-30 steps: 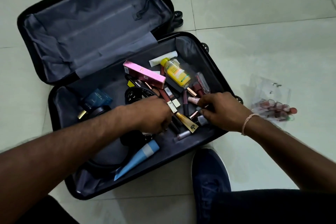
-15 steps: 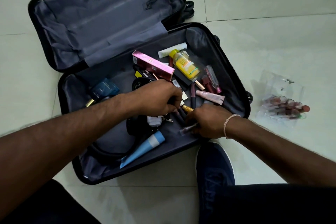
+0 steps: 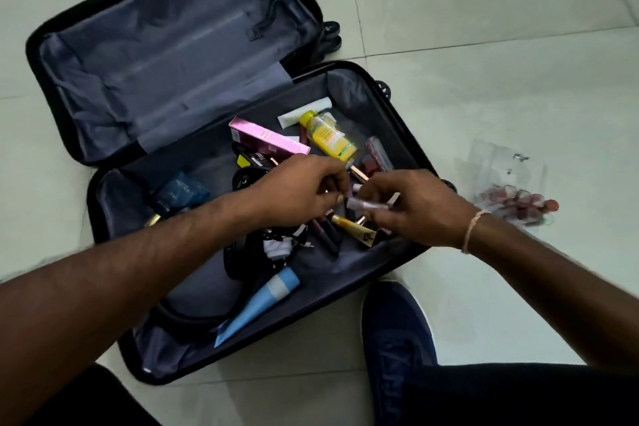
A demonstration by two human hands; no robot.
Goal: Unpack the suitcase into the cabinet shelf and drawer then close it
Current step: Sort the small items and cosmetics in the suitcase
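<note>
A black suitcase (image 3: pixel 408 135) lies open on the tiled floor, its lower half holding several cosmetics. Among them are a pink box (image 3: pixel 268 140), a yellow bottle (image 3: pixel 328 140), a white tube (image 3: pixel 304 112), a blue tube (image 3: pixel 259 304), a dark blue box (image 3: pixel 179 195) and a gold tube (image 3: pixel 352 226). Both hands hover over the middle of the pile. My right hand (image 3: pixel 418 207) pinches a pale slim cosmetic tube (image 3: pixel 366 205), lifted above the heap. My left hand (image 3: pixel 301 192) grips a few dark slim sticks beside it. The cabinet is out of view.
A clear plastic pouch (image 3: pixel 511 187) with several reddish lip products lies on the floor right of the suitcase. A dark blue shoe (image 3: pixel 394 325) stands at the suitcase's near edge. The suitcase lid (image 3: pixel 173 55) lies flat, lined in grey fabric.
Both hands have risen from the pile and come together. My right hand has lifted the pale slim tube off the heap. The camera has shifted a little.
</note>
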